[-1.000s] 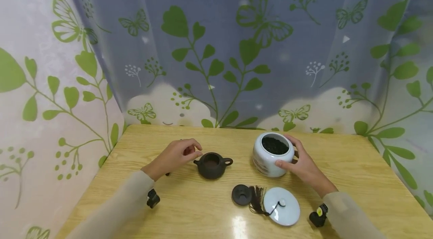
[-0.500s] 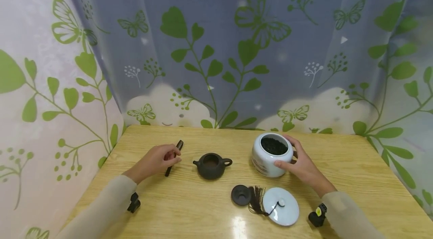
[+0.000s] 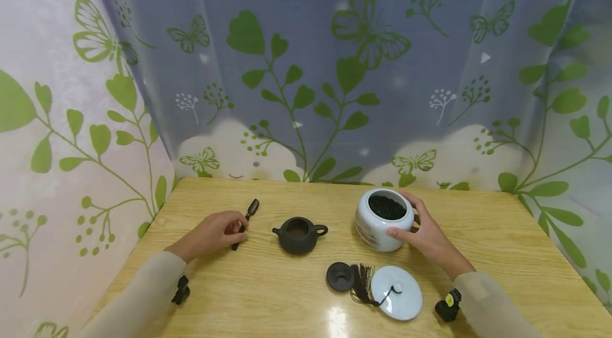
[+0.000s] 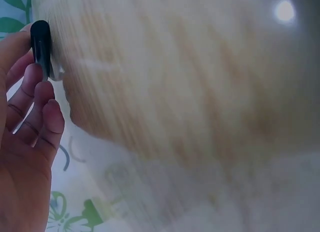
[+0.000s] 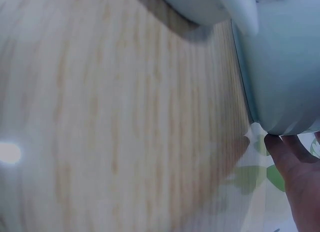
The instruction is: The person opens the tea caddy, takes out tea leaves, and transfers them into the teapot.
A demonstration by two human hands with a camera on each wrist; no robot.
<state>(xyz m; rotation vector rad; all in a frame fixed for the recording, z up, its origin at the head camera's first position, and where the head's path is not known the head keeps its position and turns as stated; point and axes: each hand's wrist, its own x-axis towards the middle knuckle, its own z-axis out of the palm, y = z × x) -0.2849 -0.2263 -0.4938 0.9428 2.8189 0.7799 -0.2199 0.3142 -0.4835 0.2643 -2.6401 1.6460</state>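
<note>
Pinching dark scoop [image 3: 252, 208] and gripping white jar [image 3: 375, 226], left and right hands [image 3: 210, 233] [image 3: 428, 237] respectively, brown tassel [image 3: 363, 281] in head view only.

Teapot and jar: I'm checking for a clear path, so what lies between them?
The head view shows only bare table between the teapot and the jar.

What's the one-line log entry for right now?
left hand: at dark scoop, grip unclear | right hand: holds open white jar | teapot: uncovered | jar lid: on table
</note>
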